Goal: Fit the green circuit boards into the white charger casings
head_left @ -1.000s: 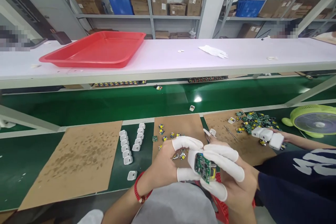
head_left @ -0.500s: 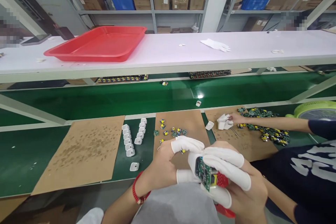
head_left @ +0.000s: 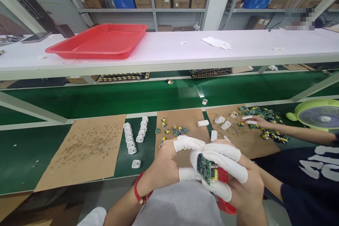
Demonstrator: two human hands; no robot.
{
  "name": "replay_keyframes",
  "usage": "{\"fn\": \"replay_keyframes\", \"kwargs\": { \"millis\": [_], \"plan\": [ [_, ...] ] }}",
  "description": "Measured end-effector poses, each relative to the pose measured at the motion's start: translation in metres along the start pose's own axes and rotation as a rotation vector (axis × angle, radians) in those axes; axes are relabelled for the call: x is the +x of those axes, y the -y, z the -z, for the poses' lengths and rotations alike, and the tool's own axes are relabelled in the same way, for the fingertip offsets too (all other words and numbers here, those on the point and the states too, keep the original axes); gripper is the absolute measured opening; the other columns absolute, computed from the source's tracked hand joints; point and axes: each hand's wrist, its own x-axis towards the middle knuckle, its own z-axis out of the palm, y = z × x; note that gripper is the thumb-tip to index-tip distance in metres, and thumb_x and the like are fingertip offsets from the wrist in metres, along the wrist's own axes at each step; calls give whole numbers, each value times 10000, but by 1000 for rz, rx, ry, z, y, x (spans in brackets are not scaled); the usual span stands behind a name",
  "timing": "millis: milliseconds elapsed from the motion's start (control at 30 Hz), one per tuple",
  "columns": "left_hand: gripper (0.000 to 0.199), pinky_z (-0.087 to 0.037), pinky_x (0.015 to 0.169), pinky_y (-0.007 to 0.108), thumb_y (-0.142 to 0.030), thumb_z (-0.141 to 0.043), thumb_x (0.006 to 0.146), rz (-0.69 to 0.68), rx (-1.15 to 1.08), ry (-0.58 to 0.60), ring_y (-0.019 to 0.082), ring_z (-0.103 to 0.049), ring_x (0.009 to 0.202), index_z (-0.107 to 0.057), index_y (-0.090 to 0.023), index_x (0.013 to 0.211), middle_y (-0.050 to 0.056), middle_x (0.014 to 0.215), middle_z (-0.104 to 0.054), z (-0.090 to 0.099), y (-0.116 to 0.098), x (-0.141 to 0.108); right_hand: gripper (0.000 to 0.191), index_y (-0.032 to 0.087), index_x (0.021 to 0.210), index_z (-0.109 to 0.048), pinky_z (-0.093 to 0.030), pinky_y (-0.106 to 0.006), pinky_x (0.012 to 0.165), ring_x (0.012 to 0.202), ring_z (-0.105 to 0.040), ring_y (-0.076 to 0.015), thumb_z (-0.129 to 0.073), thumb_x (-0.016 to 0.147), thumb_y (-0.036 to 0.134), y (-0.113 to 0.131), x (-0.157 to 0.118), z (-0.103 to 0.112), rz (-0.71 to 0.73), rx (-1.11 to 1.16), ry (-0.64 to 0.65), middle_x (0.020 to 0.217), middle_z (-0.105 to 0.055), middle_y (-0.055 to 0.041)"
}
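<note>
My left hand point(head_left: 176, 160), in white finger covers, grips the left side of a small white housing point(head_left: 194, 160). A green circuit board point(head_left: 204, 169) with a yellow part sticks out of the housing's open end. My right hand point(head_left: 233, 173), also in finger covers, is closed round the board and housing from the right. Small boards point(head_left: 180, 130) with yellow parts lie on the middle cardboard sheet point(head_left: 189, 118) beyond my hands. Two rows of white housings point(head_left: 129, 137) stand to the left, with a single white piece point(head_left: 136, 164) nearer me.
At the right, a co-worker's hand point(head_left: 255, 122) is by a heap of boards point(head_left: 275, 123), near a green fan point(head_left: 317, 113). A raised white shelf point(head_left: 169, 49) holds a red tray point(head_left: 103, 42). Another cardboard sheet point(head_left: 87, 148) lies left.
The co-worker's hand has moved right to the boards, leaving white housings on the cardboard. A small white piece on the green belt has shifted slightly right. My hands keep nearly the same grip.
</note>
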Motion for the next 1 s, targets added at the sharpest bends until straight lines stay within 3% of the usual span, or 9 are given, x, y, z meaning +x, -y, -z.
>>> {"fn": "replay_keyframes", "kwargs": {
  "millis": [133, 367, 533, 767, 1000],
  "plan": [
    [398, -562, 901, 343, -305, -860, 653, 29, 24, -4, 249, -710, 995, -743, -230, 1025, 93, 1094, -769, 1, -3, -2, 437, 311, 1243, -618, -605, -321, 681, 843, -661, -228, -695, 814, 286, 2, 5, -2, 35, -13, -16, 974, -698, -59],
    [391, -558, 916, 350, -302, -850, 670, 43, 108, -11, 243, -710, 994, -733, -216, 1034, 79, 1066, -777, 2, -6, -4, 286, 232, 1159, -628, -608, -303, 671, 833, -663, -207, -606, 895, 341, 1, 9, -5, 99, -123, -15, 928, -674, -79],
    [373, -550, 921, 359, -320, -842, 677, 60, 187, -33, 243, -704, 1000, -725, -211, 1014, 72, 1079, -773, 3, -6, -7, 303, 229, 1193, -612, -614, -296, 735, 902, -673, -192, -598, 911, 339, -2, 7, -6, 113, -169, 10, 988, -697, -76],
    [307, -528, 763, 284, -300, -859, 634, 358, -43, -56, 178, -654, 794, -711, -180, 875, 4, 774, -714, -4, -6, -8, 598, 240, 1422, -438, -558, -363, 986, 1216, -583, -223, -660, 874, 335, -11, -4, -9, 144, -118, 42, 1278, -630, -122],
    [418, -526, 615, 251, -245, -882, 557, 482, -359, -77, 151, -651, 677, -674, -160, 910, 37, 788, -739, -9, 3, -12, 410, 251, 1298, -565, -574, -387, 920, 1127, -625, -215, -568, 922, 414, -19, -4, -16, 133, -61, 14, 1218, -676, -108]
  ]
}}
